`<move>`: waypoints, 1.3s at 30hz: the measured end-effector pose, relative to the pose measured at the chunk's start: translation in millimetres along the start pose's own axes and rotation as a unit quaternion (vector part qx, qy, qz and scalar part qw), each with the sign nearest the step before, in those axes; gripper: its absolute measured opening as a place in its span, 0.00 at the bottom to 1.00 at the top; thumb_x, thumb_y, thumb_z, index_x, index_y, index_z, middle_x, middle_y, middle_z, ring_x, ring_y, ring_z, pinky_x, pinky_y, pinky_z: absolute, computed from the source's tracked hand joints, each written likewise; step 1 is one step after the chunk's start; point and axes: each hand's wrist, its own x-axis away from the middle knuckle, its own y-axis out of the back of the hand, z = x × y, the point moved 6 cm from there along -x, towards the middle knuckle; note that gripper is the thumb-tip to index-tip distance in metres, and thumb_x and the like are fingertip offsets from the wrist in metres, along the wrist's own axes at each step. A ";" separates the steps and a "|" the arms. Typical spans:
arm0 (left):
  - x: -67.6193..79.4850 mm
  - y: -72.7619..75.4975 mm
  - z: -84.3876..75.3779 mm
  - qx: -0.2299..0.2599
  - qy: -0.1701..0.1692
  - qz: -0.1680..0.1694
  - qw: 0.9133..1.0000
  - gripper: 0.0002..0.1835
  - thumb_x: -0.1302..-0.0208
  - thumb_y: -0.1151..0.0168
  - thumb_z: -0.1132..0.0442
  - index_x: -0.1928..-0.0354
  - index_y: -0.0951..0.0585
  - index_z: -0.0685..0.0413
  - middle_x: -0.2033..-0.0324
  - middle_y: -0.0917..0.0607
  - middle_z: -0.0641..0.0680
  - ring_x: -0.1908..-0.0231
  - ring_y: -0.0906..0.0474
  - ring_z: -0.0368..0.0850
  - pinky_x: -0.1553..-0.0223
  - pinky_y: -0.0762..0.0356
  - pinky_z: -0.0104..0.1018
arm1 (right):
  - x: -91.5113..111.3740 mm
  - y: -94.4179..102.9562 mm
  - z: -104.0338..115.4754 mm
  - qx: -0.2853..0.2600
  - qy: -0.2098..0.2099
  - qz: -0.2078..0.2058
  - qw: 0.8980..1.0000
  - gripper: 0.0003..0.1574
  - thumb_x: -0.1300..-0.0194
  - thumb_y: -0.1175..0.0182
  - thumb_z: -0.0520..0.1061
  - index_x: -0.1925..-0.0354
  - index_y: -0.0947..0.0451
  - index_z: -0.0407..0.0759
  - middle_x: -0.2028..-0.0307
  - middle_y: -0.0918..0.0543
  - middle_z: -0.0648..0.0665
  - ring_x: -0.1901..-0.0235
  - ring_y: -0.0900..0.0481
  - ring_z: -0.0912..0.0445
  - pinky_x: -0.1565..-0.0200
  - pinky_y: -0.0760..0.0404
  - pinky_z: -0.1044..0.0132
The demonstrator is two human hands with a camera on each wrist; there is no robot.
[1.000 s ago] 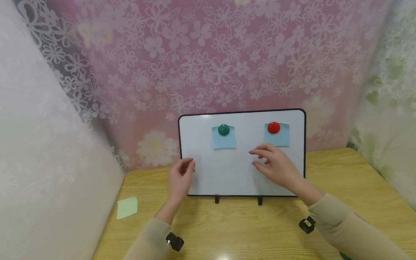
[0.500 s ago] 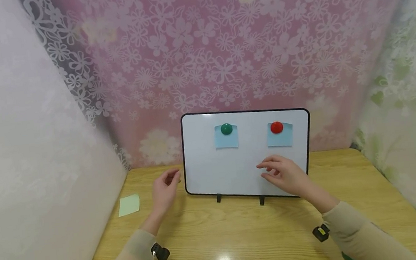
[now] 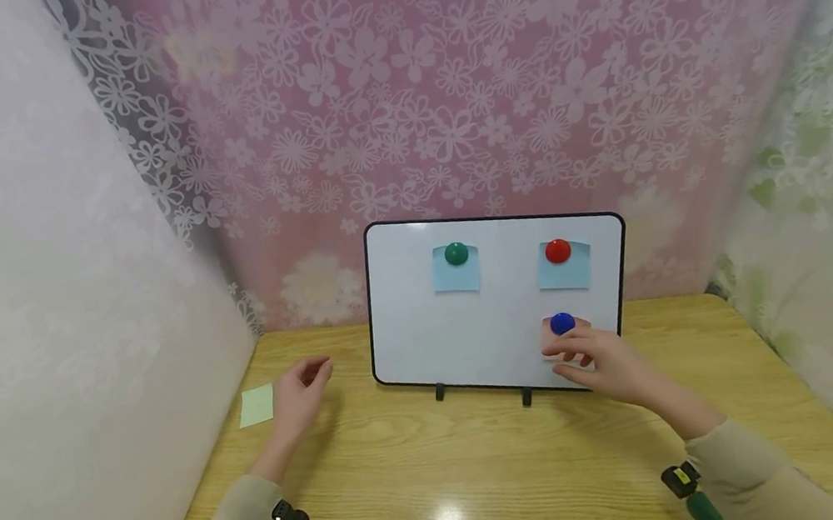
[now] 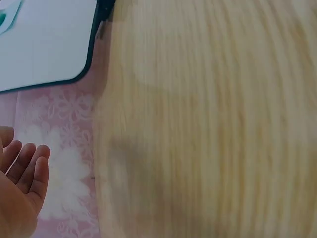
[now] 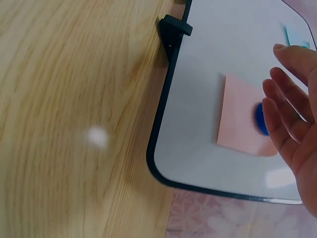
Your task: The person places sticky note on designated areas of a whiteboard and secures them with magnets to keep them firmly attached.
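Observation:
A whiteboard (image 3: 432, 338) with a black frame stands upright at the back of the table. Along its top, a green magnet (image 3: 456, 254) and a red magnet (image 3: 558, 250) each hold a blue sticky note. Lower right, a blue magnet (image 3: 562, 324) pins a pink sticky note (image 5: 240, 116). In front of that note hovers my right hand (image 3: 607, 365), its fingers loosely bent and nothing in them. Left of the board, my left hand (image 3: 300, 395) is in the air with relaxed fingers, holding nothing. Close beside it lies a pale green sticky note (image 3: 256, 405) on the table.
Two black feet (image 3: 440, 392) (image 3: 526, 397) carry the board. A green round piece (image 3: 703, 509) lies near the right sleeve, partly covered by it. A white wall bounds the left side, and a flowered backdrop (image 3: 448, 123) rises behind the table.
My left hand has moved left, away from the board's edge toward the green note. My right hand has drawn down and right, bringing the blue magnet and pink note into sight.

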 end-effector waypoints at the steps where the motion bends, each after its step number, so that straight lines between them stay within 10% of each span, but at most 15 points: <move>1: 0.0 3.0 2.9 -0.012 0.000 -0.002 1.000 0.15 0.20 0.35 0.54 0.44 0.12 0.56 0.54 0.09 0.57 0.56 0.14 0.49 0.59 0.18 0.32 | 2.3 1.5 -0.9 -0.002 -0.002 0.003 1.000 0.18 0.36 0.23 0.35 0.48 0.10 0.41 0.57 0.12 0.46 0.63 0.16 0.62 0.67 0.14 0.63; 39: 14.4 69.8 42.0 -0.105 -0.011 -0.055 0.993 0.13 0.24 0.33 0.65 0.45 0.13 0.68 0.57 0.09 0.63 0.58 0.13 0.55 0.61 0.23 0.21 | 85.9 20.4 -45.9 -0.025 -0.114 0.107 0.987 0.14 0.28 0.28 0.44 0.47 0.11 0.42 0.54 0.10 0.45 0.62 0.16 0.65 0.66 0.15 0.64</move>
